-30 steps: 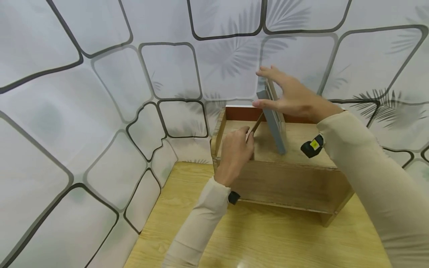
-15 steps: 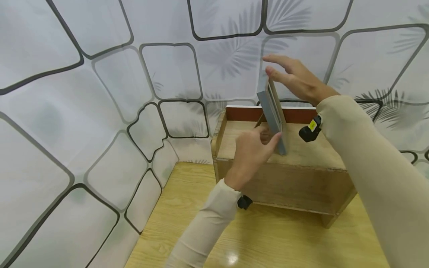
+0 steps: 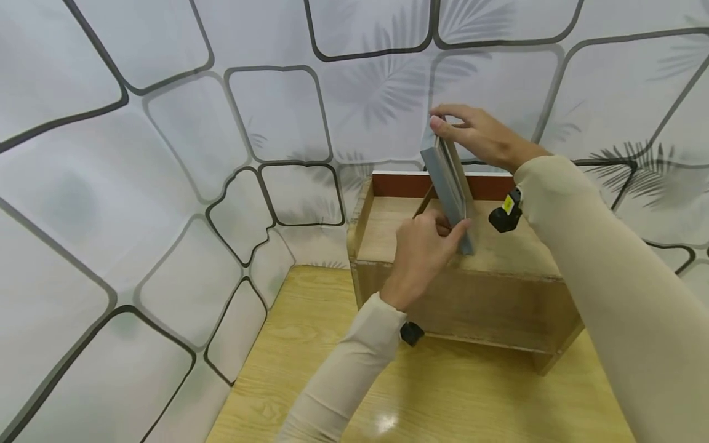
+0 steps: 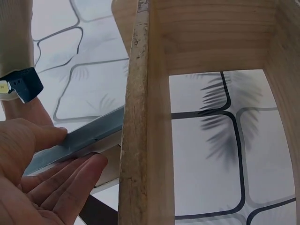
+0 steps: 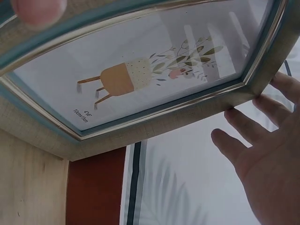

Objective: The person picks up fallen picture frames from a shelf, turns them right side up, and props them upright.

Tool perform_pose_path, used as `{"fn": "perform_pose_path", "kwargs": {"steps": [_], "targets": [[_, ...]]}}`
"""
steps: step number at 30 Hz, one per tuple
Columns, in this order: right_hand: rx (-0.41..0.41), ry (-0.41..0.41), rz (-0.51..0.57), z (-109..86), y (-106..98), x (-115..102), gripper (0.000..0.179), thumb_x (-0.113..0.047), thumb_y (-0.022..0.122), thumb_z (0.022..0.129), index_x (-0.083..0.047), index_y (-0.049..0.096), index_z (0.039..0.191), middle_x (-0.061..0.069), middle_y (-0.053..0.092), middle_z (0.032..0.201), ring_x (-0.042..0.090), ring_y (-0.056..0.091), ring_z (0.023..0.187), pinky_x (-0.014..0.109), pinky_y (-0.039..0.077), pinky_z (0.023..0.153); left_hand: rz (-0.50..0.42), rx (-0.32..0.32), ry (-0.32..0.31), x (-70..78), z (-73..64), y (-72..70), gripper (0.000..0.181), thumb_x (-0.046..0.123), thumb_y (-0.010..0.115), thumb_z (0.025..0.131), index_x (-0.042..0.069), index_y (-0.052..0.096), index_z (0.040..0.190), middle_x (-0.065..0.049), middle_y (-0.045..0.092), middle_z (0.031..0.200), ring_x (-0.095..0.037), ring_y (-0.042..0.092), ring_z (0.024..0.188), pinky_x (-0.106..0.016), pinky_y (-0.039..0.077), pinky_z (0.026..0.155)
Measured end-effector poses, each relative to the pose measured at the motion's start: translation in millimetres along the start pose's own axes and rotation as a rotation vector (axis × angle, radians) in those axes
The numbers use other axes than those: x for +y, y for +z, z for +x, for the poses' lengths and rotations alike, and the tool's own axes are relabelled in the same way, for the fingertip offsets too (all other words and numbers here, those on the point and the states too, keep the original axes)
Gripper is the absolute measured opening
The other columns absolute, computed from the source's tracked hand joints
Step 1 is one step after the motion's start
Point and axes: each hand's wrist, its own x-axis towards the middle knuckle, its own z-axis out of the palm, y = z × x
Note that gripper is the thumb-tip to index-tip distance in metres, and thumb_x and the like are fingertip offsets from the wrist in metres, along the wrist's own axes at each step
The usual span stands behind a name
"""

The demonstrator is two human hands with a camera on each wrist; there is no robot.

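Observation:
A picture frame point(image 3: 445, 178) with a grey-blue edge stands tilted on the upper board of a small wooden shelf point(image 3: 476, 301). Its glazed front, showing a vase of flowers, fills much of the right wrist view point(image 5: 154, 123); a brown support strut point(image 3: 424, 200) props out on its left side. My left hand point(image 3: 418, 258) pinches the frame's lower near end, thumb on one side and fingers on the other. At the top, my right hand point(image 3: 490, 140) holds the upper edge between thumb and fingers. In the right wrist view its fingertips point(image 5: 230, 113) lie along the frame's border.
The shelf has a raised side panel point(image 3: 362, 218) at left and a red-brown strip point(image 3: 399, 186) along its back. It stands on a yellow wood-grain table point(image 3: 310, 320). Patterned grey-white walls point(image 3: 177, 246) close in behind and at left.
My left hand has moved right from the strut to the frame's lower end. The right hand rose off the frame, then came back down onto its top edge.

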Motion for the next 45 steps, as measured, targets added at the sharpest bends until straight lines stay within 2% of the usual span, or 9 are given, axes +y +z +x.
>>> {"fn": "perform_pose_path", "kwargs": {"steps": [6, 13, 19, 23, 31, 34, 38, 42, 45], "targets": [[0.029, 0.009, 0.005, -0.4, -1.8, -0.3, 0.066, -0.048, 0.044, 0.104, -0.009, 0.037, 0.157, 0.012, 0.022, 0.165, 0.045, 0.03, 0.146, 0.065, 0.022, 0.115, 0.028, 0.011, 0.023, 1.0, 1.4, -0.7, 0.027, 0.031, 0.073, 0.095, 0.006, 0.072, 0.084, 0.0, 0.074, 0.074, 0.001, 0.063, 0.058, -0.009, 0.044, 0.054], [0.037, 0.01, -0.009, -2.1, -3.0, 4.5, 0.066, -0.048, 0.044, 0.104, -0.008, 0.036, 0.156, 0.013, 0.02, 0.165, 0.05, 0.03, 0.143, 0.068, 0.025, 0.112, 0.009, 0.003, 0.024, -0.6, 1.3, -3.2, 0.024, 0.029, 0.073, 0.095, 0.007, 0.074, 0.087, 0.0, 0.076, 0.076, 0.0, 0.066, 0.062, -0.009, 0.046, 0.057], [0.048, 0.01, -0.019, -4.0, -6.0, 8.6, 0.065, -0.047, 0.046, 0.104, -0.008, 0.037, 0.156, 0.014, 0.018, 0.164, 0.053, 0.033, 0.139, 0.069, 0.029, 0.108, 0.01, -0.034, 0.043, -3.9, 3.0, -7.9, 0.021, 0.027, 0.072, 0.096, 0.007, 0.075, 0.099, 0.001, 0.076, 0.078, 0.001, 0.067, 0.064, -0.011, 0.047, 0.059], [0.061, 0.029, -0.031, -6.7, -8.9, 9.8, 0.064, -0.047, 0.048, 0.104, -0.01, 0.038, 0.156, 0.015, 0.018, 0.163, 0.052, 0.035, 0.137, 0.069, 0.032, 0.105, -0.007, -0.071, 0.022, -3.7, 3.7, -11.7, 0.023, 0.026, 0.07, 0.097, 0.005, 0.075, 0.106, -0.001, 0.076, 0.079, 0.001, 0.067, 0.063, -0.011, 0.048, 0.058], [0.135, 0.053, -0.083, -11.9, -11.2, 14.1, 0.065, -0.048, 0.055, 0.101, -0.008, 0.045, 0.151, 0.018, 0.022, 0.159, 0.047, 0.039, 0.128, 0.064, 0.036, 0.098, -0.021, -0.1, -0.045, -3.9, 2.7, -17.9, 0.025, 0.027, 0.068, 0.098, 0.004, 0.076, 0.092, -0.001, 0.075, 0.078, 0.003, 0.061, 0.057, -0.013, 0.047, 0.055], [0.164, 0.062, -0.092, -14.9, -12.8, 14.1, 0.066, -0.05, 0.057, 0.099, -0.006, 0.047, 0.148, 0.019, 0.022, 0.159, 0.047, 0.038, 0.13, 0.064, 0.036, 0.1, -0.025, -0.106, -0.057, -3.4, 3.5, -18.6, 0.025, 0.027, 0.068, 0.098, 0.005, 0.075, 0.089, -0.001, 0.075, 0.076, 0.004, 0.058, 0.054, -0.013, 0.045, 0.052], [0.177, 0.076, -0.09, -18.5, -14.8, 12.7, 0.071, -0.051, 0.059, 0.098, -0.001, 0.044, 0.146, 0.018, 0.025, 0.16, 0.049, 0.036, 0.138, 0.066, 0.036, 0.106, -0.017, -0.112, -0.077, -2.9, 4.3, -19.3, 0.028, 0.027, 0.068, 0.098, 0.008, 0.069, 0.078, 0.003, 0.067, 0.063, 0.002, 0.045, 0.044, -0.015, 0.034, 0.044], [0.191, 0.088, -0.101, -21.0, -16.2, 12.3, 0.074, -0.052, 0.059, 0.098, 0.002, 0.042, 0.144, 0.019, 0.033, 0.157, 0.046, 0.036, 0.14, 0.065, 0.033, 0.109, -0.002, -0.115, -0.078, -2.6, 4.8, -19.8, 0.033, 0.027, 0.067, 0.099, 0.01, 0.063, 0.071, 0.006, 0.058, 0.053, -0.001, 0.037, 0.04, -0.017, 0.025, 0.041], [0.21, 0.1, -0.123, -23.1, -16.7, 12.6, 0.073, -0.054, 0.059, 0.097, 0.001, 0.044, 0.143, 0.022, 0.04, 0.153, 0.045, 0.041, 0.135, 0.064, 0.036, 0.105, -0.004, -0.114, -0.077, -2.5, 5.0, -19.7, 0.031, 0.027, 0.066, 0.099, 0.008, 0.067, 0.074, 0.003, 0.064, 0.059, -0.002, 0.041, 0.041, -0.017, 0.029, 0.043]]}}
